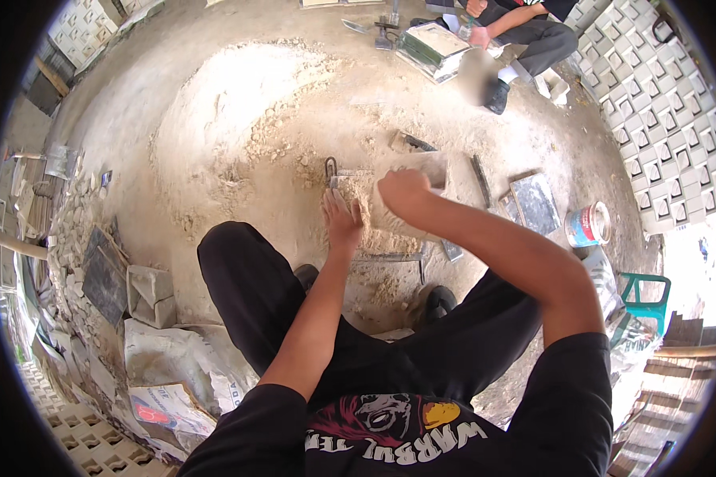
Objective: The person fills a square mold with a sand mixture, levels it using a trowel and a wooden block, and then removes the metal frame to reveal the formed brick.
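A mold [352, 180] packed with sandy mix lies on the ground between my feet, with a metal loop handle [331, 167] at its left end. My left hand [341, 218] rests on the left part of it, fingers stretched out and pointing away from me. Over the right part my right hand [404, 192] is closed in a fist. Whatever it grips, if anything, is hidden by the fingers and blur. A greyish flat surface [434, 170] shows just beyond that fist, too smeared to name. A dark metal bar [390, 257] lies on the near side.
Pale sand [231, 103] is heaped at far left. Dark plates [535, 203], a paint bucket [589, 226] and a green stool [646, 296] stand to the right. Another person's hand [480, 36] is beside a boxy mold [433, 49]. Grey blocks [151, 296] and sacks lie left.
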Demonstrator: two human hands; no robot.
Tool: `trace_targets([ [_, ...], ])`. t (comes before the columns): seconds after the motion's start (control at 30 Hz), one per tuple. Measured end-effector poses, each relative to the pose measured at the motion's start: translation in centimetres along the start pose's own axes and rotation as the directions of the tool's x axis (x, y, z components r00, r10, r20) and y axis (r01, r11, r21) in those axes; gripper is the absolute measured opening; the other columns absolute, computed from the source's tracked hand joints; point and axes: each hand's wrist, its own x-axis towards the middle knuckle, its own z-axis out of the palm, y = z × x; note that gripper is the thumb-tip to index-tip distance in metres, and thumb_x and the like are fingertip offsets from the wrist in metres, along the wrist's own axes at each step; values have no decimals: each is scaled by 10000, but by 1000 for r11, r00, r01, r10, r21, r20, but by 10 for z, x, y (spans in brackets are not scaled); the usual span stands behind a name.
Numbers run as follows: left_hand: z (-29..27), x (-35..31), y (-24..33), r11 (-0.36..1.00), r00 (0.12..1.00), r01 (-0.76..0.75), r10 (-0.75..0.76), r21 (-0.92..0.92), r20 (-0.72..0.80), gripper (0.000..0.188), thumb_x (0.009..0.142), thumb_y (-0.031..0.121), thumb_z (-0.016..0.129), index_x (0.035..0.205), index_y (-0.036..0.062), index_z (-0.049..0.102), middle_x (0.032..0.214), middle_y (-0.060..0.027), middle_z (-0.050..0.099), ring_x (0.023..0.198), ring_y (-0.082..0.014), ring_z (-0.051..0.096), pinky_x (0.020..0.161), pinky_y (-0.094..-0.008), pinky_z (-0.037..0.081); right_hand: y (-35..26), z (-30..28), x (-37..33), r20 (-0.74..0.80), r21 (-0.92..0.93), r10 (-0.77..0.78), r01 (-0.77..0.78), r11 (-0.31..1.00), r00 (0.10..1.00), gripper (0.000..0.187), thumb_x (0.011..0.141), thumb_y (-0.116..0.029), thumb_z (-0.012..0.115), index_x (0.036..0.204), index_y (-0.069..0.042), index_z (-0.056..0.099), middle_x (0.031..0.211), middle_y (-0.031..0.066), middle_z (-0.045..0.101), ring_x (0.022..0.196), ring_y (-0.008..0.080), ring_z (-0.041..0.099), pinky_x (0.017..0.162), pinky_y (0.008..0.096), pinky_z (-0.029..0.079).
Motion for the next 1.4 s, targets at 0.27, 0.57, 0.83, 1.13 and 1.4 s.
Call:
trace_targets([
  [0.27, 1, 16, 3, 938, 957, -289, 286, 193, 44, 741, 996, 417, 394, 1490, -89, 172, 1558, -276, 186, 1465, -382, 163, 1204, -464, 117, 95, -20, -90, -89, 273, 383, -347, 897, 920, 322, 910, -297, 566, 983, -22, 715, 980, 183, 709, 882, 317, 708, 728, 433, 577],
  [0.57, 42, 39, 51, 909, 912, -387, 352, 156, 212, 718, 999, 402, 368, 1482, -99, 193, 1556, -275, 199, 1468, -364, 167, 1210, -451, 112, 147, -2, -168, -161, 521, 642, -488, 700, 749, 407, 859, -397, 628, 1014, -28, 699, 997, 206, 692, 960, 376, 659, 844, 465, 513],
  [0.83, 64, 49, 81, 863, 851, -479, 412, 162, 325, 693, 1008, 411, 336, 1495, -64, 201, 1568, -239, 205, 1472, -352, 167, 1219, -439, 105, 156, 3, -165, -192, 580, 578, -383, 719, 793, 413, 847, -400, 634, 970, -9, 688, 925, 230, 681, 915, 408, 648, 809, 473, 507],
  [1.13, 84, 64, 113, 690, 678, -675, 443, 259, 586, 646, 1008, 377, 322, 1503, -28, 230, 1583, -191, 212, 1477, -292, 186, 1220, -419, 125, 180, 22, -154, -228, 603, 481, -265, 752, 846, 444, 846, -409, 635, 900, 31, 674, 882, 254, 674, 879, 429, 650, 795, 480, 513],
  [1.4, 68, -1, 109, 653, 660, -738, 644, 172, 387, 590, 979, 272, 421, 1456, -59, 315, 1524, -220, 306, 1440, -344, 255, 1198, -454, 176, 215, 38, -136, -205, 558, 467, -289, 778, 860, 439, 830, -374, 642, 931, 52, 676, 928, 245, 688, 885, 402, 675, 800, 482, 530],
])
